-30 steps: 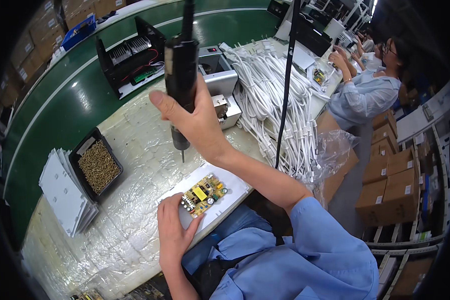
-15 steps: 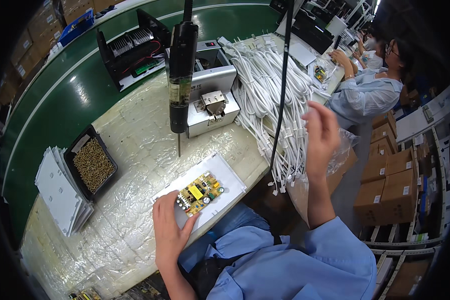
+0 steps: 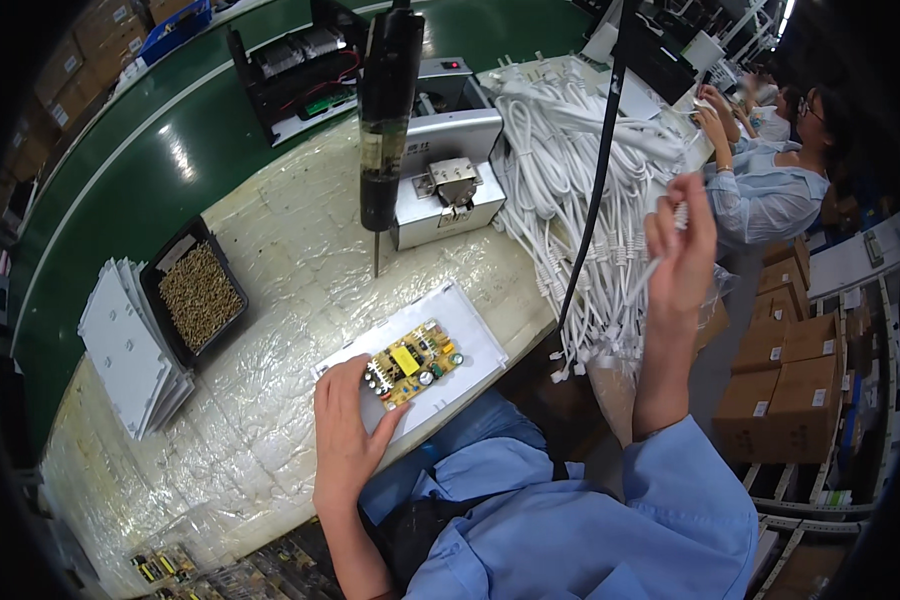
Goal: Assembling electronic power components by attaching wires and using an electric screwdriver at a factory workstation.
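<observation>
Left hand (image 3: 348, 440) rests flat on one circuit board (image 3: 414, 363); right hand (image 3: 680, 250) seemingly pinches one white cable (image 3: 650, 268).

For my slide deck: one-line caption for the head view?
Left hand steadies a circuit board on a white tray; right hand lifts a white cable.

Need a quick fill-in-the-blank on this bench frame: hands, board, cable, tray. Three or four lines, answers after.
1. The left hand rests on the white rectangular plate that carries the yellow and green ____ board.
2. The right hand pinches a thin ____ cable drawn from the cable pile.
3. The black tray of small brass-coloured screws lies to the person's ____ of the plate.
4. The hanging black electric screwdriver is held by ____ hand.

Missing words: circuit; white; left; neither
</observation>
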`<state>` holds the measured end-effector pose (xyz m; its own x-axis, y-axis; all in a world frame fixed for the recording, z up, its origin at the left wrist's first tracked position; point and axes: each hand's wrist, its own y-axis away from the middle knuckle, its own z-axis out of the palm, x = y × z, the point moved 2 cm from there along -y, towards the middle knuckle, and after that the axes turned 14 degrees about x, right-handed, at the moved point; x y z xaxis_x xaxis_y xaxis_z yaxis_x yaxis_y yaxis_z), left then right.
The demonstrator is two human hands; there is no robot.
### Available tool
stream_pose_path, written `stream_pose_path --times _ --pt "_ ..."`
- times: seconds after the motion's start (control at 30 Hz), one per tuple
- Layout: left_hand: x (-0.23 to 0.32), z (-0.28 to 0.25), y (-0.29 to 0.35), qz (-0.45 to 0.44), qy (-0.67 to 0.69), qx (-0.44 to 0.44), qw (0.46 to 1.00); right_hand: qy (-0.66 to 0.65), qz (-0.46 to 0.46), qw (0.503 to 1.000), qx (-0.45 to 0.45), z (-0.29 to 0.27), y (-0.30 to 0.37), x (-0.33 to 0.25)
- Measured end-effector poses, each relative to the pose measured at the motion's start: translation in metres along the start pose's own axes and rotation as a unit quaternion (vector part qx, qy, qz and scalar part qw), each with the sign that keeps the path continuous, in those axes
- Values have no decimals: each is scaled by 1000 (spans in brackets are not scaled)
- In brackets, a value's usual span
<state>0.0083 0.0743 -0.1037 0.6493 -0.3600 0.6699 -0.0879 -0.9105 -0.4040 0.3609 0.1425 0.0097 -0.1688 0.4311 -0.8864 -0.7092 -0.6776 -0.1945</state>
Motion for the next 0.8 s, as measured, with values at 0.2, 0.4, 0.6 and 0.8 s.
stream_pose_path --times 0.2,0.4,0.6,0.8 --pt "-5 2 4 -6 8 -3 1000 -270 163 942 -114 -2 12 -14" --pt "21 4 10 44 -7 46 998 -294 181 930 -124 8 43 -12" --pt "75 23 17 -36 314 -124 941 -241 144 957 -78 28 97 12" --pt "71 36 32 -254 492 -229 800 -153 95 966 -185 22 127 28"
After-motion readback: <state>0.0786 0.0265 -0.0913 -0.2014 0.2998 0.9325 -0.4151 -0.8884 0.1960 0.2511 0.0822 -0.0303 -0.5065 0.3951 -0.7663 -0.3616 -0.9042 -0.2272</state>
